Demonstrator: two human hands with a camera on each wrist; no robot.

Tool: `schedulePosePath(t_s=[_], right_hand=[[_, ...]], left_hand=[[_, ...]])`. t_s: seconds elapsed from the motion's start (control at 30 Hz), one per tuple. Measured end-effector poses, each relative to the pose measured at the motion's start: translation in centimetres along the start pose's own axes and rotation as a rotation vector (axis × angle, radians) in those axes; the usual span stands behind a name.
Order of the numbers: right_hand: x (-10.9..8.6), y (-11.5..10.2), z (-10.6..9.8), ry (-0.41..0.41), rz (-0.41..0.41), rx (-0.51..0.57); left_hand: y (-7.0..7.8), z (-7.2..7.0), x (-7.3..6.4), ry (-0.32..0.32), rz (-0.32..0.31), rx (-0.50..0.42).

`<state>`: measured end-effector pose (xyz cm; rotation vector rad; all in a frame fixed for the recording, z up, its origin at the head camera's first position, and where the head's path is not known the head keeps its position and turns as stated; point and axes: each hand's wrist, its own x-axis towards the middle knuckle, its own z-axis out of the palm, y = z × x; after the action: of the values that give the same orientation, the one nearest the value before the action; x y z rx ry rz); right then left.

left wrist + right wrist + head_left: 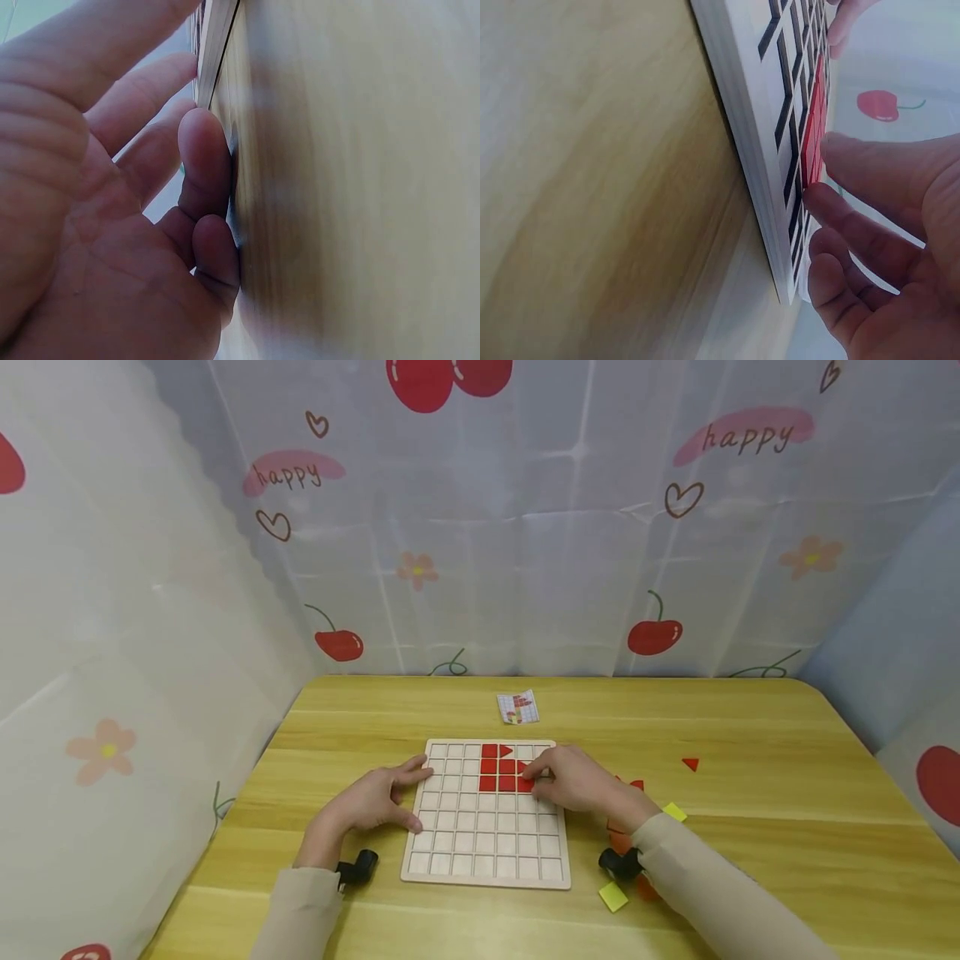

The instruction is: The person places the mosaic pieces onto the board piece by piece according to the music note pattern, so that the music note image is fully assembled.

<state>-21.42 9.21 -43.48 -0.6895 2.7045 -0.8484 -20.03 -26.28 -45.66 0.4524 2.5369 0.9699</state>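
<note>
A: Since it sat furthest left, the left hand point(378, 797) first. Holding anything?

B: No, nothing grasped. Thumb and fingertips touched the left edge of the wooden grid board point(483, 843), ring and little fingers bent in the wrist view. Probably there to stop the board sliding.

A: Red tiles point(507, 767)?

B: In the board's far rows, from the middle column rightward: squares plus triangles, one per cell, the cell borders likely lining them up.

A: Picture card point(517, 707)?

B: Flat on the table point(750, 860), just beyond the board's far edge, red shapes printed on it. Presumably there so it was readable past both hands.

A: Right hand point(577, 777), grip?

B: Thumb and index fingertips met the red tiles' right end. Pinched or just pressed, couldn't tell. Fingertips made sense: small tiles, close neighbours.

A: Further right?

B: Orange tiles point(620, 842) partly hidden by the right forearm, a yellow tile point(612, 897) nearer the person, a second yellow tile point(675, 812) past the forearm. Handy for the right hand, I'd say. Loose red triangle point(691, 764) lay apart, rightmost.
</note>
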Motion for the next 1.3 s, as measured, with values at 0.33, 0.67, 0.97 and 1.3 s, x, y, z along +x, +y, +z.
schedulePosePath(t_s=[0.33, 0.67, 0.97, 1.3], right_hand=[[-0.9, 0.4, -0.6, -0.009, -0.036, -0.002], [-3.0, 2.4, -2.2, 0.019, -0.038, 0.011], [-5.5, 5.7, -4.7, 0.081, -0.024, 0.030], [-7.0, 10.1, -7.8, 0.196, 0.103, 0.001]], left_hand=[[0.1, 0.1, 0.0, 0.002, -0.005, -0.009], [-0.3, 0.2, 0.0, -0.002, 0.002, -0.003], [-0.2, 0.2, 0.0, 0.002, -0.005, 0.001], [-0.3, -0.1, 0.1, -0.002, 0.003, 0.012]])
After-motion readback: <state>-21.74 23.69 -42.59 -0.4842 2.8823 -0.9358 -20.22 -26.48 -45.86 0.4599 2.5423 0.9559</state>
